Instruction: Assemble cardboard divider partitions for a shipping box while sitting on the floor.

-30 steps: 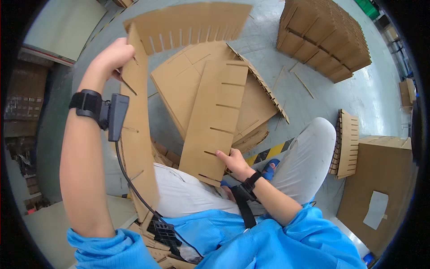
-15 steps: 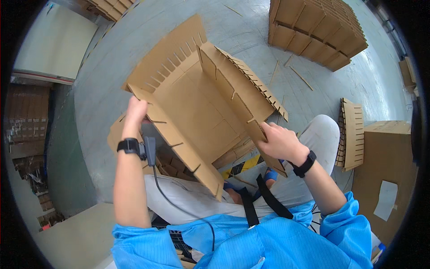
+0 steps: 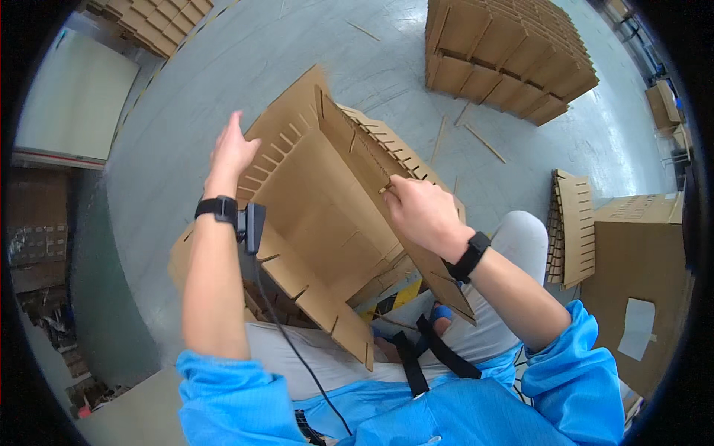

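Note:
In front of my lap is a brown cardboard piece with upright side panels. A row of slots runs along its far panel, and more slots cut into the edge of its left panel. My left hand is over the far left corner, fingers stretched out and thumb apart; whether it touches the cardboard is hard to tell. My right hand grips the top edge of the right cardboard panel, with the fingers partly hidden. Behind that panel lies a slotted strip.
A large stack of slotted cardboard stands on the floor at far right. Several slotted sheets lean near a cardboard box on the right. Thin cardboard scraps lie on the grey floor. A cable hangs from my left wrist.
My left hand has let go of the left panel's corner and moved farther away. My right hand has slid farther along the right panel's edge. The far panel stands lower in view.

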Tool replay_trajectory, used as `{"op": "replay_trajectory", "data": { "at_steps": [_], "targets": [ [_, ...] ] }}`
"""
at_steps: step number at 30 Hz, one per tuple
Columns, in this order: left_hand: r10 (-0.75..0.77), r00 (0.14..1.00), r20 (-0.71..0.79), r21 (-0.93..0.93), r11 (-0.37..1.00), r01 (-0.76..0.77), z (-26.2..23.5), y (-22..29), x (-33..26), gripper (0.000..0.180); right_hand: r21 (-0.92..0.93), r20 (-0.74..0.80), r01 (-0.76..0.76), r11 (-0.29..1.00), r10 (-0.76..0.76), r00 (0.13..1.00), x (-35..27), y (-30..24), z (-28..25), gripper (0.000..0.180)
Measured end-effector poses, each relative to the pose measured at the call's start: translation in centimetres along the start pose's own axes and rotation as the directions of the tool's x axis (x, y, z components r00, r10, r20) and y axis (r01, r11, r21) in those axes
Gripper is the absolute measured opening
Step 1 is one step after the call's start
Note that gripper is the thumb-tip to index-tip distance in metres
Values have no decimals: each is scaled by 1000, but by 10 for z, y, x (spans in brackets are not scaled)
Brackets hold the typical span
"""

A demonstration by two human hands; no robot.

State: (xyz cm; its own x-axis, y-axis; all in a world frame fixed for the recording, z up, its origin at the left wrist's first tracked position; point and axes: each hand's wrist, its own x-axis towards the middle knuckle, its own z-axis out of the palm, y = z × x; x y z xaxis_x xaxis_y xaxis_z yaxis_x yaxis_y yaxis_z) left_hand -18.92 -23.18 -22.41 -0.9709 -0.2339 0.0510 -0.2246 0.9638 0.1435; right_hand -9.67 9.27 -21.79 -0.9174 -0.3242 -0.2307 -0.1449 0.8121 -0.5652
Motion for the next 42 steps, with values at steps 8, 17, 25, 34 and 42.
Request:
{"op": "replay_trajectory", "data": {
  "at_steps": [8,17,25,34,42],
  "targets": [
    [18,985,171,-458,887,64,-19,-19,-6,41,-133,106,-14,991,28,994,19,19,-44,21],
    [56,995,88,-663,748,16,-57,-30,-41,38,-358,88,137,924,-113,990,47,-6,-27,11],
    [94,989,110,-648,761,0,-71,-33,-47,40,-400,97,39,916,0,995,54,-13,-26,14],
    [149,986,78,-541,837,-84,-76,-40,-46,44,-400,84,83,913,-54,995,50,-12,-28,17],
    [225,945,236,-421,900,-109,-75,-35,-18,46,-367,20,187,911,-194,981,53,-1,-16,14]
  ]
}}
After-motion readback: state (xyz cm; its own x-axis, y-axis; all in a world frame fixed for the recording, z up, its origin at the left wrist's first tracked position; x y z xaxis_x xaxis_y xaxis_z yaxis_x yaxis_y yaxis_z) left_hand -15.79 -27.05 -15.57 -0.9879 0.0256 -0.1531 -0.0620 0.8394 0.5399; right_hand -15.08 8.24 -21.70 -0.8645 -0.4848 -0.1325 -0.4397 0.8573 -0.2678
